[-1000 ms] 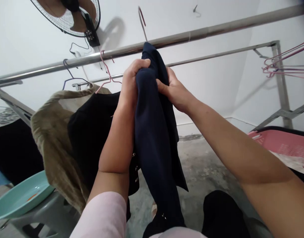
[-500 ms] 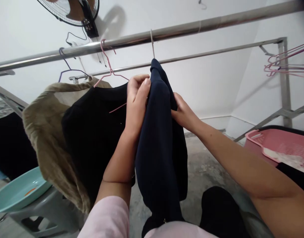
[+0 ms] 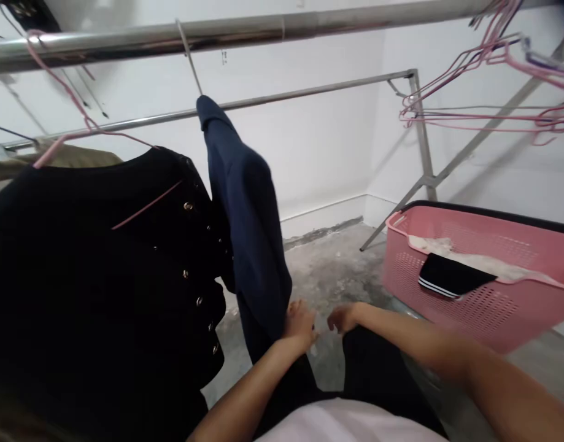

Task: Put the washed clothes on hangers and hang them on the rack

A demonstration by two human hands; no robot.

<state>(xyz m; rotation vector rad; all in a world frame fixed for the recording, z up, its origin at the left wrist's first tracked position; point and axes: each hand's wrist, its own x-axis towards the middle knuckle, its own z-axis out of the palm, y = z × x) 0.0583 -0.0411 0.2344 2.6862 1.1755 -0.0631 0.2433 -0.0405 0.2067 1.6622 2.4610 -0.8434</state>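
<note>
Head view: navy garment [image 3: 245, 215] hangs from steel rail [image 3: 125, 40], beside black buttoned top [image 3: 102, 270]. Left hand [image 3: 299, 324] touches its lower edge, fingers curled; grip unclear. Right hand [image 3: 343, 318] loosely curled, empty, near pink basket [image 3: 470, 288].

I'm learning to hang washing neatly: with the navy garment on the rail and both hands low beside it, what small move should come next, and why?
Probably tug the hem straight. The navy garment hangs bunched and twisted from its hanger on the steel rail, and the left hand already touches its lower part while the right hand is just beside it, empty. A light downward pull would likely smooth it.
</note>
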